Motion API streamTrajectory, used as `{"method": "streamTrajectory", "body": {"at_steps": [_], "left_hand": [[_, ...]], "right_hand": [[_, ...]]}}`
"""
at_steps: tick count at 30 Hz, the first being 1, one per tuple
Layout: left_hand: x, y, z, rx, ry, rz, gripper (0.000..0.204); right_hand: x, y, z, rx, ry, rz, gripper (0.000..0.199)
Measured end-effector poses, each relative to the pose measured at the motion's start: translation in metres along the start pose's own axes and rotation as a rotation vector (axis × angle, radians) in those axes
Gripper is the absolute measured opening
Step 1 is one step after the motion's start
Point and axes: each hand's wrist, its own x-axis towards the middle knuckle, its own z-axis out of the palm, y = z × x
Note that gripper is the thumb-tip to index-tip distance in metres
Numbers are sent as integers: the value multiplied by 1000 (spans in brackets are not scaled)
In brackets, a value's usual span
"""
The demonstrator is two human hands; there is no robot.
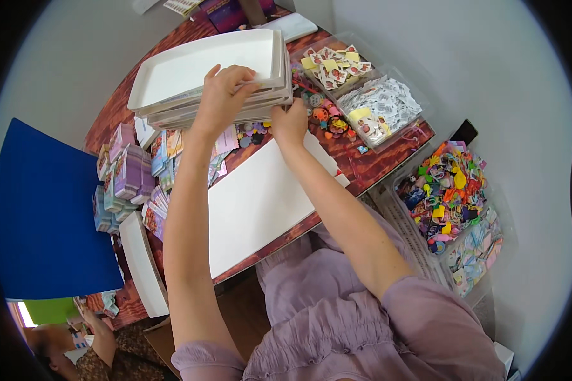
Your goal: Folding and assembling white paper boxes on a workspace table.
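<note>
At 11 o'clock on the reddish-brown patterned tabletop (pixel 376 166) is the stack of shallow white rectangular trays (pixel 213 109). The left hand (pixel 222 92) bends its fingers over the near rim of the top tray, thumb and fingertips nearly together on the edge. The right hand (pixel 290 120) has its fingers closed at the stack's near right corner, lower down, their tips partly hidden.

The trays are already piled one on another; with both hands on the pile, the handling looks unfinished. A long white tray (pixel 143 267) at 8 o'clock and a flat white rectangular panel (pixel 254 209) at the centre remain apart from it.

Print shows on the purple bundles of cards (pixel 130 171) at 9 o'clock, the dark purple box (pixel 225 14) beyond the stack and perhaps the trays' sides, but is too small to read surely. The red-and-white picture cards (pixel 330 75) at 1 o'clock show little figures.
</note>
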Motion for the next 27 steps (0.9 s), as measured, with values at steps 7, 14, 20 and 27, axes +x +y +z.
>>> {"method": "streamTrajectory", "body": {"at_steps": [7,14,20,27], "left_hand": [[-13,0,0,62,101,64,12],[-65,39,35,441,477,116,15],[-65,47,58,308,336,-100,15],[-58,56,52,170,373,-188,13]], "right_hand": [[-25,-15,-25,-9,-138,-28,51],[-10,-8,-47,36,-286,-238,70],[5,11,-46,213,-375,-228,67],[-4,-1,-59,50,-283,-394,64]]}}
